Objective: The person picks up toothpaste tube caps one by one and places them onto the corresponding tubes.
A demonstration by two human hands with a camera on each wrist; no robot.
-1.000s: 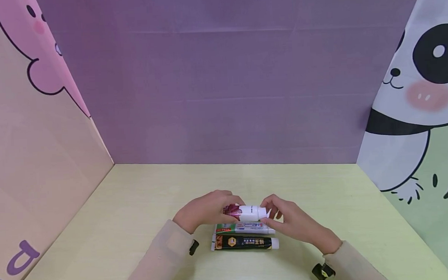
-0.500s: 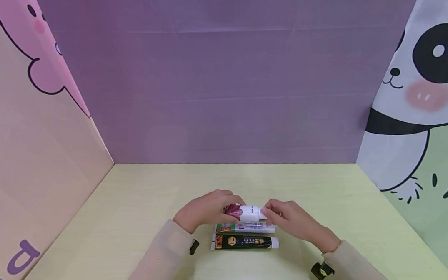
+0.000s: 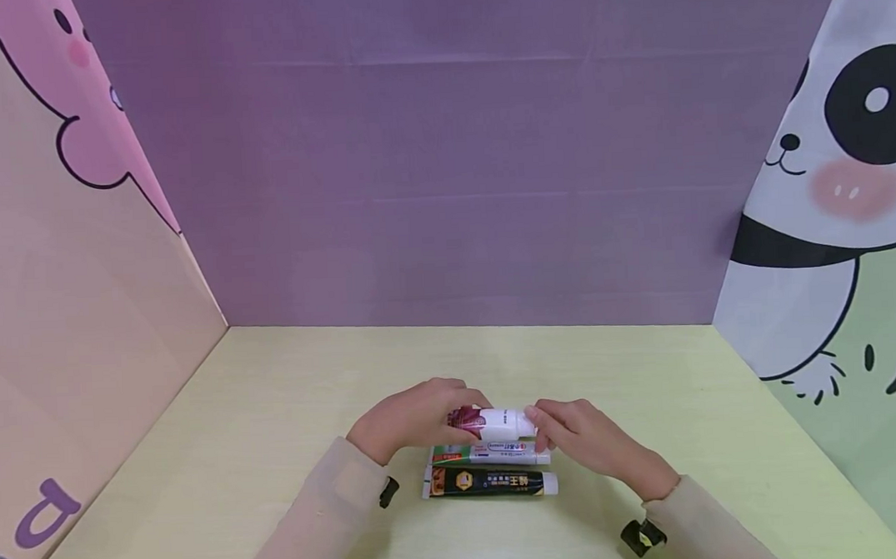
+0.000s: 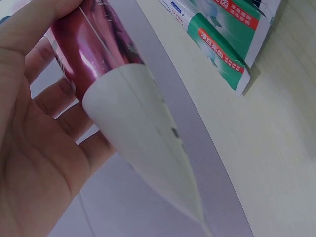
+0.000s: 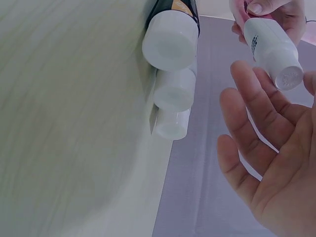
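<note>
My left hand [image 3: 420, 414] grips a white and maroon toothpaste tube [image 3: 495, 425] by its maroon end, fingers behind and thumb in front. The tube lies crosswise over the table, its white cap [image 5: 286, 71] pointing to the right. My right hand [image 3: 598, 441] is at that end, with the thumb and forefinger on either side of the cap; the other fingers are bent and apart in the right wrist view. Just in front of the held tube lie a green and white toothpaste tube [image 3: 493, 455] and a black toothpaste tube [image 3: 490, 482], side by side.
A third white cap [image 5: 172, 126] shows beyond the other two in the right wrist view; its tube is hidden from the head camera. The pale table [image 3: 309, 369] ends at a purple back wall [image 3: 451, 188], with printed panels at both sides.
My right hand has turned at the cap: its spread fingers have drawn together, and the hand sits slightly lower and farther right. The left hand and the tube stay in place.
</note>
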